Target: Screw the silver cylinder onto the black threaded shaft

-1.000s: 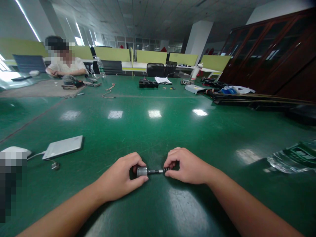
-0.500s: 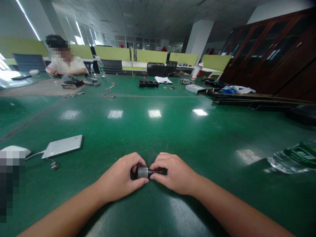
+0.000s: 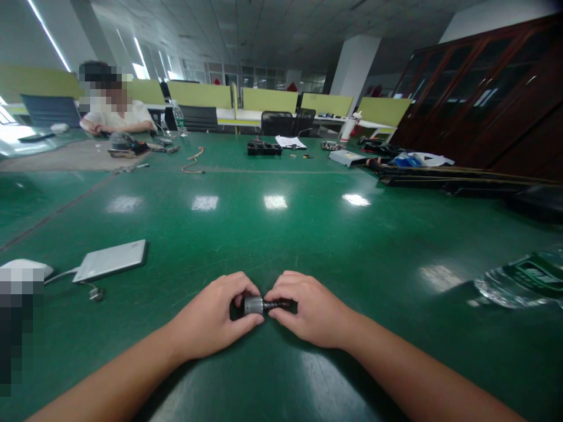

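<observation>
Low over the green table [image 3: 281, 234], near its front edge, my two hands meet at a small metal part. My left hand [image 3: 215, 319] pinches a silver metal cylinder [image 3: 254, 305] between thumb and fingers. From the cylinder's right side runs a thin dark threaded shaft [image 3: 271, 305], lying sideways. My right hand [image 3: 310, 308] has its thumb and fingertips closed around this shaft close to the cylinder. The shaft's far end shows dark inside the curl of the right hand. Whether cylinder and shaft are one piece I cannot tell.
At the left lie a white flat box [image 3: 112, 261] with a cable and a small metal piece [image 3: 95, 293]. A clear water bottle [image 3: 523, 278] lies at the right. Farther back are a black tray [image 3: 264, 148], papers [image 3: 290, 142], assorted parts and a seated person [image 3: 116, 114].
Both hands stay in nearly the same place on the same part. Slightly more of the shaft shows between the fingertips.
</observation>
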Tool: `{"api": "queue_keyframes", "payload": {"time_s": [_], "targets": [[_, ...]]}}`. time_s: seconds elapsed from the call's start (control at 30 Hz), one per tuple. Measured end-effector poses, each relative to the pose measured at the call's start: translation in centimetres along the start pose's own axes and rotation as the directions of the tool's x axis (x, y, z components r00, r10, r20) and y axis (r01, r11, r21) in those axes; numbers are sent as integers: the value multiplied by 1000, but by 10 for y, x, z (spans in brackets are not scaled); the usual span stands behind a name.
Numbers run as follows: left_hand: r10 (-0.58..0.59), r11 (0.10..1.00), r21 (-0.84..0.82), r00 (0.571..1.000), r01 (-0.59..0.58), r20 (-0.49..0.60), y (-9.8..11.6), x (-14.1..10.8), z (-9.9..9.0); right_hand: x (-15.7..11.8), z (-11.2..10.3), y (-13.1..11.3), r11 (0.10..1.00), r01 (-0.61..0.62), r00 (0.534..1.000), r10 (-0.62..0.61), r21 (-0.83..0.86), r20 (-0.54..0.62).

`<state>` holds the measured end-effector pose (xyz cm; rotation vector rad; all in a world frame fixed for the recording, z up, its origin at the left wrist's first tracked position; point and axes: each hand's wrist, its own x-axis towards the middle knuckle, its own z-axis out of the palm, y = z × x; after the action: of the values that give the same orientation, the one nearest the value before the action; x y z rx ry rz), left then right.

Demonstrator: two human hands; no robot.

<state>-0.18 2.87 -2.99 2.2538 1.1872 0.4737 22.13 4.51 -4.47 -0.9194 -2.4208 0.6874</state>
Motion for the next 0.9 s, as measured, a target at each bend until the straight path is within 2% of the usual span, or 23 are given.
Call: {"api": "queue_keyframes", "payload": {"time_s": [0.9], "targets": [[1, 1000, 1, 1000, -1, 14, 0, -1, -1, -1, -6, -2, 998, 6, 999, -4, -57, 37]]}}
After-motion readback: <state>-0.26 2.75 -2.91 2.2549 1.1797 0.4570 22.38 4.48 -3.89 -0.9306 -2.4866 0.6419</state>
